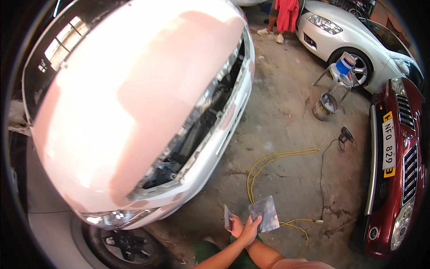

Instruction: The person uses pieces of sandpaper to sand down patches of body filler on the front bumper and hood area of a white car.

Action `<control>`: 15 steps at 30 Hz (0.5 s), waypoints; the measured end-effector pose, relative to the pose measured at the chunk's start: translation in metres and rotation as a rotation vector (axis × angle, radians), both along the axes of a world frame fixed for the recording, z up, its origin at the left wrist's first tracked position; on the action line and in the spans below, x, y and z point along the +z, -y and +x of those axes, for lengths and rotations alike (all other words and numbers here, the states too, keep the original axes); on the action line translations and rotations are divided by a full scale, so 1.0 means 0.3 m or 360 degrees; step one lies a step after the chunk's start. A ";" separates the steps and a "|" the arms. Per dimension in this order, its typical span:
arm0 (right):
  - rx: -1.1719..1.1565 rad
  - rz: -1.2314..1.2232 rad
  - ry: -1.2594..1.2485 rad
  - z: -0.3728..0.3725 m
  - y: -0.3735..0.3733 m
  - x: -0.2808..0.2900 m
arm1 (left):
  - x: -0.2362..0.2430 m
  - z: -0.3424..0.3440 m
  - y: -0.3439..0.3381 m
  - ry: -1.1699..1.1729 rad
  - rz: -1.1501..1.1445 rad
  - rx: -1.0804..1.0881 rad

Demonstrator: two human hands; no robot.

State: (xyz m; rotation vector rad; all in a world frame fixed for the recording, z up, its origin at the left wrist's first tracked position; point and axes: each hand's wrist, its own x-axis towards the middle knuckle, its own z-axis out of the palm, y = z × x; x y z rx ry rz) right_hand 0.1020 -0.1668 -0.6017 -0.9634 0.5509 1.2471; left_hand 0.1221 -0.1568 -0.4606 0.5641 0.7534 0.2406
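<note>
Both forearms come in from the lower edge and cross near the wrists, low in the middle of the view. The hand that ends on the left side (236, 225) grips a small narrow grey scraper (227, 217), which stands upright from the fingers. The hand that ends on the right side (251, 228) grasps a flat square grey metal plate (265, 214) by its lower left corner, thumb on top; the plate is tilted and faces up to the camera. Because the arms overlap, I cannot tell for sure which hand is the person's left and which is the right. The scraper and the plate are just beside each other, not touching.

To the left, near the hands, is the front of a white car (134, 89) with pink patches on the hood (152, 112) and on the bumper (224, 130); its front wheel (121, 244) is at the bottom. On the concrete floor (286, 134) behind the plate lies a yellow cable (268, 159) in loops. Further away stand a paint can (327, 105) and a stool (338, 74) with a blue and white container. A red car (398, 170) is at the right and another white car (354, 36) at the top right.
</note>
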 end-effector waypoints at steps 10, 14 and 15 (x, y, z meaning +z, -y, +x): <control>0.0189 -0.0736 0.0532 0.247 0.427 0.427 | 0.746 -0.441 -0.212 -0.0338 0.0392 0.0221; -0.0105 -0.0928 0.0758 0.327 0.672 0.639 | 0.898 -0.568 -0.242 -0.0421 0.0333 0.0207; -0.0143 -0.1007 0.0797 0.332 0.708 0.695 | 0.968 -0.572 -0.257 -0.0427 0.0309 0.0175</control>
